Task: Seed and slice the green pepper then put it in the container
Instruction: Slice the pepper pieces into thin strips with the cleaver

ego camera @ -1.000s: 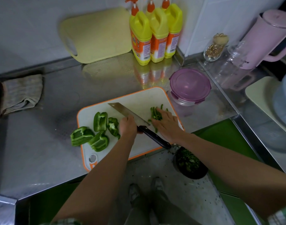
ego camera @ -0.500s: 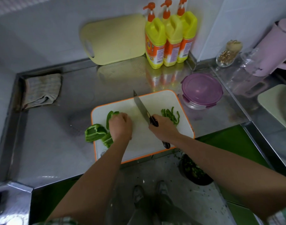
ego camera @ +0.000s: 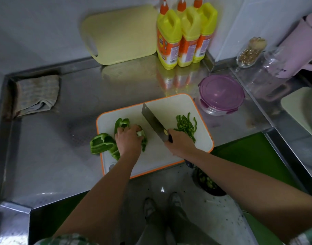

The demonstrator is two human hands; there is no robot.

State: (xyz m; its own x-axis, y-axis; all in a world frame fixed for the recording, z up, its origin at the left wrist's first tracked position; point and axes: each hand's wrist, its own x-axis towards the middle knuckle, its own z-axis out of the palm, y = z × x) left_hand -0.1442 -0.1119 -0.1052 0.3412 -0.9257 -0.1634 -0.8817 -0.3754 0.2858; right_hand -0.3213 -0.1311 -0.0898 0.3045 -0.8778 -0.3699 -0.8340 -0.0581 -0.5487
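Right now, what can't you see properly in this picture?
All head view:
- Pepper piece being held: mostly under the left hand.
- Knife handle: wrapped by the right hand.
- Inside the container: hidden by its purple lid.
- Bottle labels: print too small to read.
- Bin on the floor: partly behind the right forearm.

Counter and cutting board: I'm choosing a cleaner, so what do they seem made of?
Counter: likely stainless steel, smooth and semi-glossy; it reflects the yellow bottles. Cutting board: probably plastic, with a matte white face and an orange rim, though the look leaves it open.
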